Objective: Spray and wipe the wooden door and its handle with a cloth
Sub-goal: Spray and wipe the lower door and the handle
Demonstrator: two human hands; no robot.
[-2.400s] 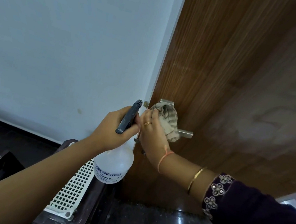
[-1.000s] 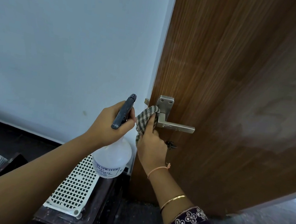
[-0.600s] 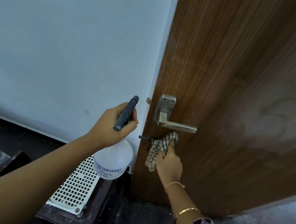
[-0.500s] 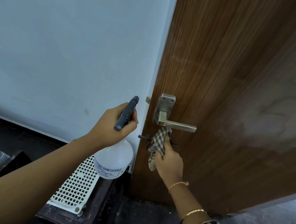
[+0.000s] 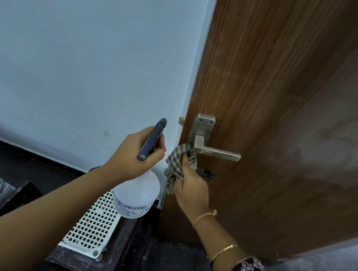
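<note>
Right hand (image 5: 191,188) grips cloth (image 5: 176,164) at pivot end of handle (image 5: 216,152), by door (image 5: 291,104) edge; lever runs horizontally rightward. Left hand (image 5: 134,161) grips sprayer (image 5: 136,195), just left, farther off

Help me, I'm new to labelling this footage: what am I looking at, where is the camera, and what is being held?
There is no machine here: these are a person's two bare hands. The one picture comes from a wide-angle camera worn on the person's head. It looks forward and down, so the arms reach in from the bottom edge. The left hand grips a spray bottle by its dark trigger head. The right hand holds a checked cloth against the base of the metal handle on the wooden door. To the left of the door is a pale wall. Below the bottle, a white grid panel lies on a dark stand.
</note>
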